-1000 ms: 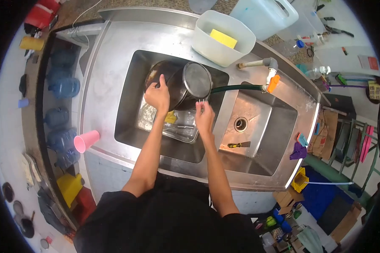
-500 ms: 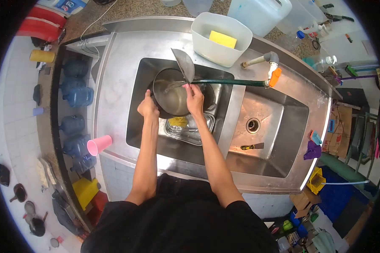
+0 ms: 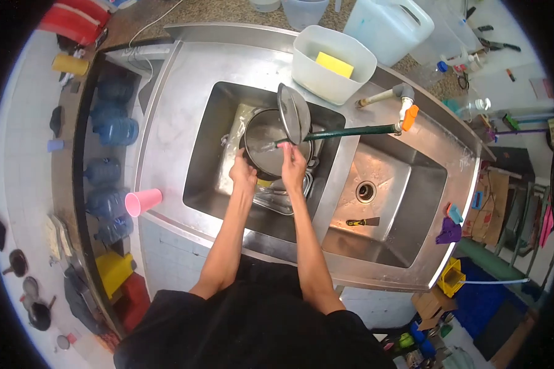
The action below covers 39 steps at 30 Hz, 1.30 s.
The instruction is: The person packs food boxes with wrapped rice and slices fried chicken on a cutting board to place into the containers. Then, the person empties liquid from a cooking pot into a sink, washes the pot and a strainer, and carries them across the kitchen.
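Note:
A round, deep metal pot (image 3: 261, 132) is in the left sink basin, tilted. My left hand (image 3: 243, 173) is closed on its near left rim. My right hand (image 3: 294, 165) is closed around the end of a green hose (image 3: 351, 131), and water runs from it into the pot. A round metal lid-like disc (image 3: 295, 114) stands on edge just above my right fingers; whether they grip it as well, I cannot tell. Beneath the pot are a metal tray (image 3: 280, 202) and a clear plastic-looking sheet or bag (image 3: 231, 154).
An orange-handled tap (image 3: 409, 117) feeds the hose. Behind the basin stands a translucent tub (image 3: 332, 83) with a yellow sponge (image 3: 335, 64). A scraper (image 3: 362, 222) lies in the right basin (image 3: 406, 215). On the left ledge is a pink cup (image 3: 143, 202), lying on its side.
The pot has shifted and uncovered the plastic-looking sheet on the basin's left. The disc has turned to show more of its face. Both hands stay closed; the camera view has shifted slightly.

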Motion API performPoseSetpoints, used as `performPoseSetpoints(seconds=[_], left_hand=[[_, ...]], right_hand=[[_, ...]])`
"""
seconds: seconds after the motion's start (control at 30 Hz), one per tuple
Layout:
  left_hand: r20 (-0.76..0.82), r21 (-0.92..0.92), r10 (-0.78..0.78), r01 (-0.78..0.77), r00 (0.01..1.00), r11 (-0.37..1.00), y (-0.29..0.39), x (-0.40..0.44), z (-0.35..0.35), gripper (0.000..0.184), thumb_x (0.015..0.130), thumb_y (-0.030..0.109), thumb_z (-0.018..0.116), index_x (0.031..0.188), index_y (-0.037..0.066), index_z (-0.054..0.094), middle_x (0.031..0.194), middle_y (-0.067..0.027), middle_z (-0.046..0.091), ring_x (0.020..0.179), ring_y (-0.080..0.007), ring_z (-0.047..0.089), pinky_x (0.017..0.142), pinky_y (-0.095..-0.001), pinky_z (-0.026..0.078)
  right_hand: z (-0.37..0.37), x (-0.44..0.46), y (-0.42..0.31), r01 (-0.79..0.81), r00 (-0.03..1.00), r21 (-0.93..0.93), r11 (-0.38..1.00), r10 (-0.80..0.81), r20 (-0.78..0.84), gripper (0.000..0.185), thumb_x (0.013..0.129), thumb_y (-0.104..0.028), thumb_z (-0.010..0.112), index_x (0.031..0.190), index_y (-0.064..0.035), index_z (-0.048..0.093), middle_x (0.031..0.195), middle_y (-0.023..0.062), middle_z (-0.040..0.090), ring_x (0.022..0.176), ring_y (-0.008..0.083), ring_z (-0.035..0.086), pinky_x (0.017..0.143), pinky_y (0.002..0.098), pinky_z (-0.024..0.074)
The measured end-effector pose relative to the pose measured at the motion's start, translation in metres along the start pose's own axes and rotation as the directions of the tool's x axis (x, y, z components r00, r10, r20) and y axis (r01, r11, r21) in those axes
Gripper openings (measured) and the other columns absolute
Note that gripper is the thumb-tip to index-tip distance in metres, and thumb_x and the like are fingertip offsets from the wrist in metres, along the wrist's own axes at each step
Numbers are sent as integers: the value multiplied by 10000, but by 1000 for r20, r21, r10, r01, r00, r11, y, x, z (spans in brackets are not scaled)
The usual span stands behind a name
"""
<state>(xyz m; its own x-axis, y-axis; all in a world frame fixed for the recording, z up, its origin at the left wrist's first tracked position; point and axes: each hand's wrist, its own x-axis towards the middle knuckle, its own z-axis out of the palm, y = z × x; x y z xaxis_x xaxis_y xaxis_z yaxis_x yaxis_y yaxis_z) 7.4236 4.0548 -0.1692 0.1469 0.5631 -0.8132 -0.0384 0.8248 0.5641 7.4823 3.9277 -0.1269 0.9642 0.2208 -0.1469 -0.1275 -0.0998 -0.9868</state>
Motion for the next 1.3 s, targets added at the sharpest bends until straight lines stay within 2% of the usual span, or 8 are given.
performPoseSetpoints(seconds=[0.3, 0.37, 0.67, 0.77, 0.87, 0.93, 0.97, 1.3], left_hand=[[-27, -75, 151, -153, 988, 985, 30, -38, 11, 239, 842, 256, 718, 764, 77, 580, 645, 8, 478, 426, -92, 361, 388, -272, 264], [-33, -53, 276, -278, 960, 959, 34, -39, 12, 284, 857, 256, 722, 685, 70, 593, 522, 41, 411, 388, -88, 354, 372, -267, 259], [-147, 246, 598, -557, 788, 793, 78, -54, -22, 339, 837, 235, 770, 784, -83, 665, 735, -85, 673, 660, -138, 594, 612, -307, 480], [28, 493, 809, -712, 587, 500, 89, -80, -33, 411, 817, 301, 782, 718, -82, 670, 633, -108, 660, 563, -159, 573, 571, -342, 463], [169, 544, 877, -785, 449, 297, 96, -95, -38, 378, 819, 292, 777, 726, -62, 681, 600, -113, 646, 528, -170, 565, 553, -343, 452], [233, 503, 951, -862, 203, 61, 96, -99, -34, 316, 810, 240, 790, 720, -41, 677, 525, -133, 582, 439, -170, 513, 475, -331, 417], [276, 434, 951, -901, 142, 8, 99, -104, -31, 287, 802, 211, 797, 711, -30, 672, 515, -128, 571, 418, -156, 497, 452, -321, 401], [547, 160, 598, -628, -586, -762, 120, -184, -5, 381, 770, 288, 799, 549, 118, 539, 490, -70, 482, 388, -236, 465, 363, -337, 356]], right_hand=[[-37, -27, 7, 205, 972, -398, 894, -136, 193, 328, 999, -323, 496, 1099, -62, 668, 967, 227, 675, 946, 406, 647, 809, 449, 492], [-39, -27, 4, 91, 914, -613, 785, 179, 365, 353, 1008, -332, 443, 1139, -75, 647, 965, 261, 664, 957, 465, 618, 808, 516, 483], [-24, -57, 51, -81, 995, -591, 802, 97, -4, 386, 1017, -299, 385, 1142, -36, 639, 1036, 263, 659, 985, 474, 612, 857, 526, 480], [-33, -48, 146, 180, 981, -616, 767, -98, 165, 386, 1018, -269, 387, 1066, -2, 662, 852, 264, 673, 721, 428, 656, 694, 520, 491], [-25, -4, 158, -369, 867, -367, 854, 458, 194, 405, 1042, -309, 347, 1101, -14, 618, 684, 114, 588, 428, 214, 511, 387, 351, 393], [-22, 12, 122, -880, 453, 83, 467, 776, 438, 385, 1049, -341, 335, 1131, -42, 565, 600, -30, 368, 396, 61, 274, 335, 245, 213], [-15, 10, 105, -885, 456, 85, 458, 815, 358, 367, 1056, -340, 328, 1185, -56, 520, 592, -61, 278, 413, 63, 211, 357, 226, 198], [-63, -18, 106, -886, 433, 457, 78, 494, 754, 386, 998, -205, 481, 1329, -7, 453, 603, -29, 318, 486, 80, 311, 411, 228, 285]])
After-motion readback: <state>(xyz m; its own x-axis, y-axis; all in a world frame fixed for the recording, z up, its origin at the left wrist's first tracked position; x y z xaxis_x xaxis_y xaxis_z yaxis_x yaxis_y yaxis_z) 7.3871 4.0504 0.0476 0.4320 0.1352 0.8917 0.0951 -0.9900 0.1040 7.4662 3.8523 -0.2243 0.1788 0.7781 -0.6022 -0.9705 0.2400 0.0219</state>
